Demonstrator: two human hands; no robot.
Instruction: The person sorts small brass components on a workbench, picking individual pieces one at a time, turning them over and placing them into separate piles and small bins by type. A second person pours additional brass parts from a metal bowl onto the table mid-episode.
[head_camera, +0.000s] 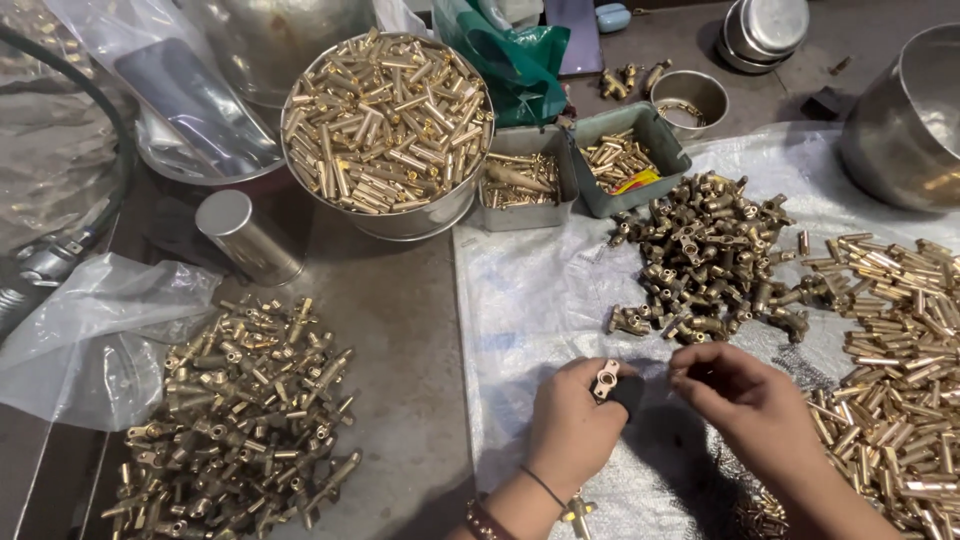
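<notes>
We held a brass fitting (606, 380) pinched in the left hand (572, 428) at near centre while the right hand (745, 400), fingers narrowed on something too small to tell, stood beside it, mid-assembly, needing alignment.

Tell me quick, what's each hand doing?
Left hand: closed, gripping a small brass fitting.
Right hand: fingers pinched together; whether they hold anything cannot be told.
</notes>
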